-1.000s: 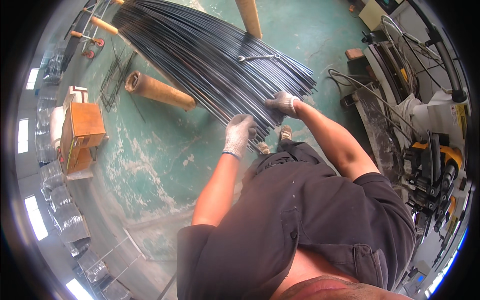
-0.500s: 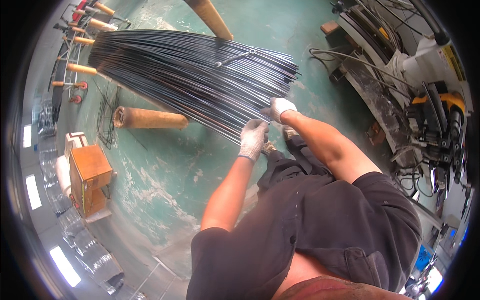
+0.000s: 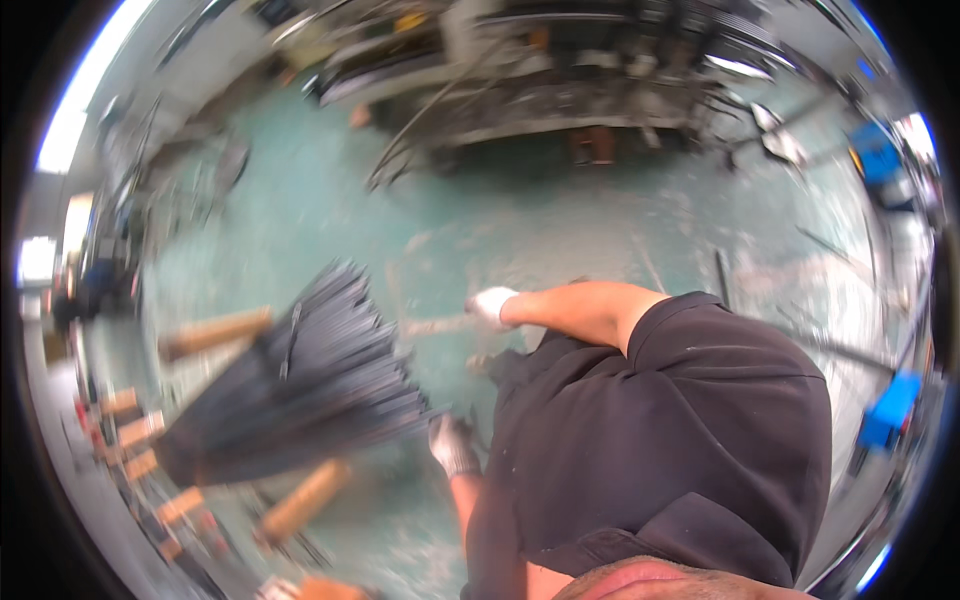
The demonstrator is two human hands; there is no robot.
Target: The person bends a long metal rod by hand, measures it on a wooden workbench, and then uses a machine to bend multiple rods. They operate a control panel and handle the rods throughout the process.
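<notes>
A fanned bundle of thin dark metal rods point(image 3: 310, 395) lies at the left, its splayed ends pointing toward me. On top of the rods rests a combination wrench point(image 3: 290, 345). My left hand point(image 3: 453, 447), in a pale knit glove, is beside the rod ends at the bundle's near corner; blur hides whether it touches them. Also gloved, my right hand point(image 3: 490, 305) hangs over the green floor, apart from the rods. Motion smears the fingers of both hands, and I make out nothing held in either.
Thick tan rollers point(image 3: 305, 495) stick out below and above the bundle. A long machine point(image 3: 560, 115) with cables and hoses stands across the far side. Blue objects point(image 3: 888, 410) sit at the right edge, and an orange-brown box point(image 3: 330, 588) is at the bottom.
My view has swung to the right, so the rods now lie further left and the machine is ahead. My right hand has come away from the rod ends; both hands have moved apart.
</notes>
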